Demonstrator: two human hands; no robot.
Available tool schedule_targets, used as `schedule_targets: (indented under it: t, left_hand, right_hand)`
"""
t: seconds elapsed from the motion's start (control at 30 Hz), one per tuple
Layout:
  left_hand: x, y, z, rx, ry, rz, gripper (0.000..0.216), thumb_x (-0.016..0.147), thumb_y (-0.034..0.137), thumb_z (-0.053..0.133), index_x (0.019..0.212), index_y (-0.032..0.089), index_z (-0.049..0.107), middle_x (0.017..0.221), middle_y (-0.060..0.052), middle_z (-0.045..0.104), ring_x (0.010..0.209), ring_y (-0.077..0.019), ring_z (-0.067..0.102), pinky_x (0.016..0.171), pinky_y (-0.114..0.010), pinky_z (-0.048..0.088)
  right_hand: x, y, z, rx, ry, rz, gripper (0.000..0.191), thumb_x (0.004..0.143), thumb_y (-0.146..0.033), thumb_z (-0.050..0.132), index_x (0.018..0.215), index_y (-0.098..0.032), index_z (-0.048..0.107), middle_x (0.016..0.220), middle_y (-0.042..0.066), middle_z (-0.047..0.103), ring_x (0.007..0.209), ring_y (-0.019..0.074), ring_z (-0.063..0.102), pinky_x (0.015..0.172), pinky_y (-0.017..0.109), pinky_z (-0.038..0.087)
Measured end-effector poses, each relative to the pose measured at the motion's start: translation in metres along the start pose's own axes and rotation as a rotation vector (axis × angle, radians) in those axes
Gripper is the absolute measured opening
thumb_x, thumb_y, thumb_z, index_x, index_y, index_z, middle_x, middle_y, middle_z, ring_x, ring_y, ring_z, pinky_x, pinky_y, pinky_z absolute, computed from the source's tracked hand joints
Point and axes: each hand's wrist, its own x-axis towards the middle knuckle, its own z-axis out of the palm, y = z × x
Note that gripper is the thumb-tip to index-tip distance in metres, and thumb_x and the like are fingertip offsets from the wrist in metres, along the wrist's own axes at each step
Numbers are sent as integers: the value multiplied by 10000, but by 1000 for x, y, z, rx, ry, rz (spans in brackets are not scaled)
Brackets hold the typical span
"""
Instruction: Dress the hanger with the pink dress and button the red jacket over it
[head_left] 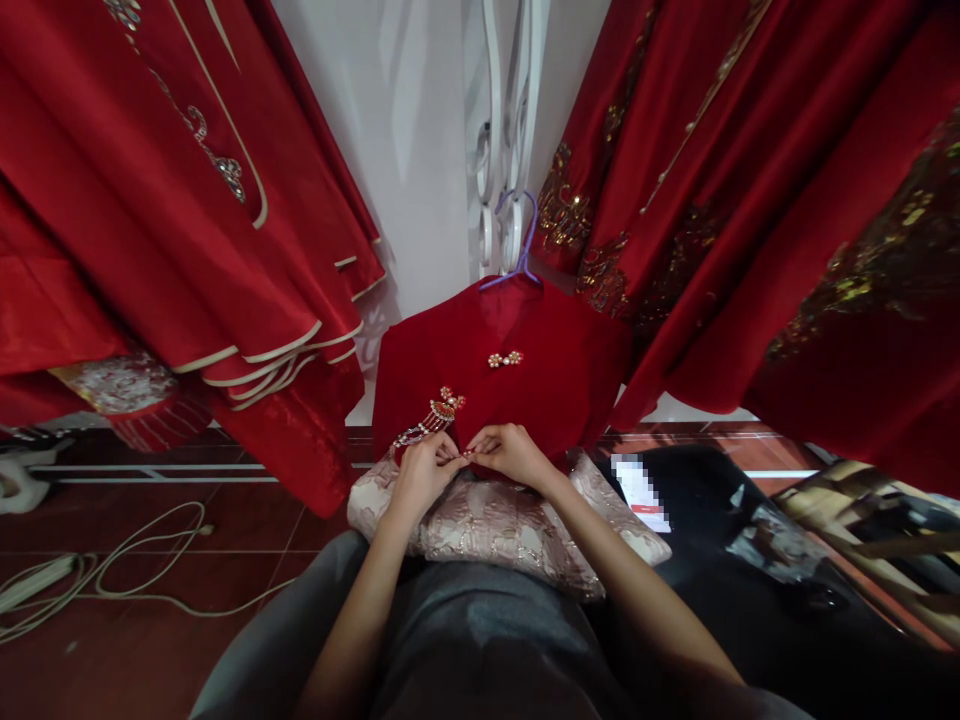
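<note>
A red velvet jacket (555,345) hangs in front of me on a purple hanger (525,262). Across its upper front sits a fastened-looking beaded clasp (506,358). To the left, a beaded brooch (444,402) with hanging strands lies on the cloth. Low on the jacket front, my left hand (429,472) and my right hand (514,456) meet, fingertips pinched together. Between them shows a small reddish beaded fastener (467,453), mostly covered by the fingers. Under both wrists, a pink brocade cushion (495,525) rests across my lap.
Red garments (247,250) hang at the left, and sequined red ones (697,220) at the right. A phone (640,495) and a clear plastic bag (776,545) lie on a black surface (697,560). A white cable (142,590) coils on the tiled floor.
</note>
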Motion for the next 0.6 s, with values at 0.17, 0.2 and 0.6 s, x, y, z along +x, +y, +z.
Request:
schedule_targets:
  t: [0.17, 0.2, 0.6]
  left_hand:
    - [-1, 0, 1, -11, -11, -3, 198, 760, 351, 694, 714, 182, 602, 708, -22, 678, 679, -154, 648, 663, -256, 514]
    - [-1, -1, 0, -5, -16, 1, 226, 754, 380, 703, 727, 181, 600, 713, -20, 671, 678, -153, 641, 659, -256, 514]
    - [43, 25, -44, 417, 156, 513, 235, 943, 288, 475, 1103, 265, 645, 1278, -91, 443, 1226, -265, 396, 1041, -485, 390]
  right_hand:
    - [0, -1, -4, -7, -9, -16, 151, 724, -236, 702, 854, -159, 721, 788, 48, 739, 743, 156, 694, 712, 250, 542]
    - [0, -2, -7, -1, -25, -24, 155, 726, -238, 700, 856, -158, 721, 785, 47, 738, 741, 154, 692, 713, 249, 541]
    - [-17, -17, -68, 63, -356, 82, 163, 704, -252, 718, 852, -186, 741, 808, 26, 750, 719, 142, 690, 699, 258, 538]
